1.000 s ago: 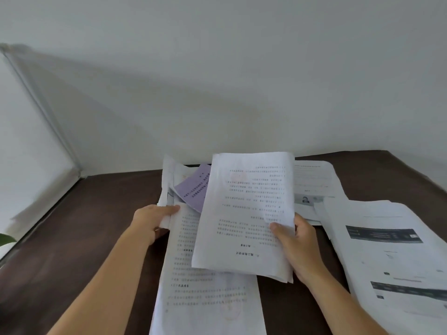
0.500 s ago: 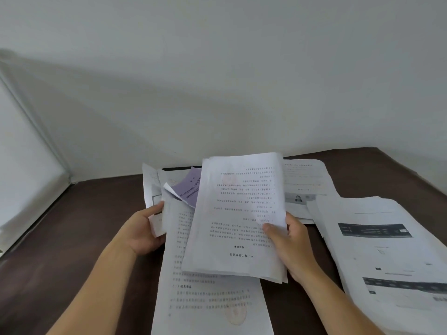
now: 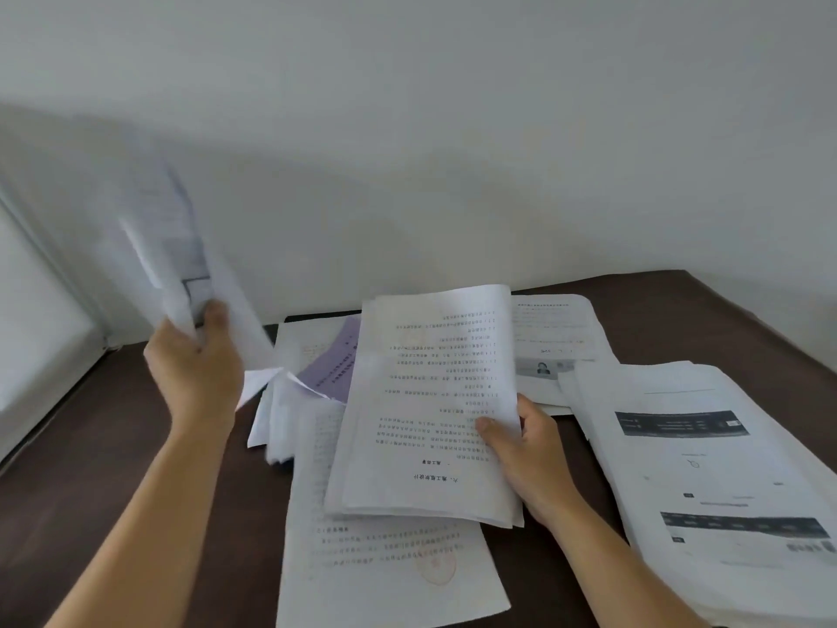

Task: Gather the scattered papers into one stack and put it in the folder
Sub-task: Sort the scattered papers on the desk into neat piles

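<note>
My left hand (image 3: 194,364) grips a blurred bunch of white sheets (image 3: 167,247), lifted upright above the table's left side. My right hand (image 3: 521,446) holds a stack of printed pages (image 3: 430,401) by its right edge, thumb on top, just above the table. Under that stack lie a long stamped sheet (image 3: 385,559) and a purple sheet (image 3: 335,360). More papers (image 3: 552,337) lie behind, one with a small photo. A thick pile with dark banners (image 3: 706,482) lies at the right. A dark edge (image 3: 317,317) behind the papers may be the folder; I cannot tell.
The dark brown table (image 3: 113,446) meets a white wall at the back. A white panel (image 3: 36,319) stands along the left edge. Bare tabletop shows at the left and at the far right corner (image 3: 724,319).
My left hand has pulled a bunch of sheets off the table's left side and swung them up. My right hand keeps its stack almost still.
</note>
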A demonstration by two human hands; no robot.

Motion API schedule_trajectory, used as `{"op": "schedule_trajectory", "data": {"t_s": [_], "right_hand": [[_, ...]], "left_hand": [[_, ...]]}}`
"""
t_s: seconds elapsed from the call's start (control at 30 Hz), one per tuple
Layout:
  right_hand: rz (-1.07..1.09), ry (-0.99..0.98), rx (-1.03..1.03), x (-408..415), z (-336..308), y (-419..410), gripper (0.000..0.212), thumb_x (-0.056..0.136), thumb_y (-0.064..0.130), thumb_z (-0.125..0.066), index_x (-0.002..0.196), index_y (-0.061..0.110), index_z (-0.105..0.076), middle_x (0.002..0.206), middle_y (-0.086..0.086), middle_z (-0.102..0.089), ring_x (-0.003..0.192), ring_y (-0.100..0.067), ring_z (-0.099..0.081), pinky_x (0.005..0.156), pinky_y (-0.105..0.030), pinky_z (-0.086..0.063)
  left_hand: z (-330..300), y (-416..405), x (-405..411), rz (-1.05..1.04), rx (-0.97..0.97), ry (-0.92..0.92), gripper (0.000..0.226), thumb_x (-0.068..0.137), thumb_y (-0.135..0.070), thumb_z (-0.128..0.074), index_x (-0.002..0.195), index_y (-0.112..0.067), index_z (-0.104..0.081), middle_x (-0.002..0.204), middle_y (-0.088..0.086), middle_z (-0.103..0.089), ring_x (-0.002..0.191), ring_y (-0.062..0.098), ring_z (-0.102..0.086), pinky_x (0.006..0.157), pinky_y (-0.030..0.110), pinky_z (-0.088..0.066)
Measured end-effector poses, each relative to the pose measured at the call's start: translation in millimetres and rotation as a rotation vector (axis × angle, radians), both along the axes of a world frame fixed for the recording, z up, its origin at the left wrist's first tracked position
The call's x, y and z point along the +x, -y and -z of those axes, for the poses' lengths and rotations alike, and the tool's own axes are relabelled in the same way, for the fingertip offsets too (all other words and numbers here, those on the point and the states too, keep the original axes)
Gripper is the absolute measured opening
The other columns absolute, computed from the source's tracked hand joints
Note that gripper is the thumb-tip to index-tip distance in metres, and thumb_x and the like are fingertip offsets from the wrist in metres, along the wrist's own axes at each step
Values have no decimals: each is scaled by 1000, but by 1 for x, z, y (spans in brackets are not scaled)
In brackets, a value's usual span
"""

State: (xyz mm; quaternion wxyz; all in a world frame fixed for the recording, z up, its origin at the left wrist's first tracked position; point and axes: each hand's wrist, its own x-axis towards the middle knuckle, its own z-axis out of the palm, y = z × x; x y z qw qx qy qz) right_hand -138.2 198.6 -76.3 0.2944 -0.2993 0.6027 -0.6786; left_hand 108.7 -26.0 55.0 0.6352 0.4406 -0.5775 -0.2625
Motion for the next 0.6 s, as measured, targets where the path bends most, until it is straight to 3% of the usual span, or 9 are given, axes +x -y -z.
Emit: {"op": "schedule_trajectory", "data": {"t_s": [0.07, 0.13, 0.2, 0.27, 0.33, 0.43, 0.5, 0.6], "right_hand": [[0, -23, 6, 1, -1, 0, 22, 97, 13, -72, 116, 26, -73, 108, 10, -80, 94, -12, -79, 70, -26, -64], [2, -45, 26, 2, -2, -1, 22, 97, 13, -71, 115, 27, -73, 106, 12, -80, 93, -10, -78, 69, -24, -63], [13, -60, 50, 2, -2, -1, 22, 97, 13, -70, 113, 28, -73, 105, 13, -80, 92, -9, -78, 68, -23, -63], [17, -61, 57, 1, -2, -1, 21, 98, 14, -69, 113, 28, -73, 104, 11, -80, 90, -9, -79, 67, -22, -62], [8, -59, 55, 0, -3, -2, 20, 98, 15, -68, 112, 28, -73, 102, 11, -81, 89, -9, -78, 66, -20, -61], [16, -54, 90, -2, -6, -1, 12, 99, 22, -66, 106, 27, -75, 99, 9, -80, 91, -12, -77, 65, -19, -58], [27, 45, 99, -4, -11, -1, 26, 106, 30, -53, 99, 23, -77, 98, 2, -80, 96, -23, -76, 73, -28, -58], [-33, 248, 78, -10, -18, -1, 48, 110, 52, -38, 108, 28, -80, 108, 0, -81, 102, -21, -77, 86, -38, -58]], "left_hand": [[-12, -13, -6, 356, 148, -301, 27, 98, -32, -68, 73, -22, -70, 74, -4, -70, 66, 0, -66, 62, 26, -55], [-18, -27, -13, 789, 346, -677, 22, 102, -26, -67, 94, -21, -87, 108, -1, -82, 101, 14, -78, 82, 34, -63], [-10, -34, -20, 931, 487, -825, 24, 104, -25, -63, 105, -19, -86, 123, 2, -79, 115, 18, -75, 87, 37, -63], [7, -39, -29, 848, 619, -758, 25, 104, -24, -62, 114, -14, -83, 119, 4, -80, 107, 19, -78, 78, 34, -65], [32, -44, -36, 695, 757, -561, 25, 103, -21, -64, 124, -10, -73, 113, 8, -82, 100, 23, -80, 74, 37, -66], [72, -50, -38, 496, 879, -218, 18, 100, -21, -70, 115, -10, -70, 105, 13, -80, 97, 33, -75, 75, 43, -62], [92, -57, -37, 426, 895, -7, 18, 99, -25, -70, 110, -11, -69, 103, 13, -76, 97, 35, -71, 76, 46, -60], [103, -69, -35, 420, 845, 247, 17, 98, -32, -70, 104, -16, -70, 94, 5, -75, 88, 25, -70, 62, 33, -55]]}}
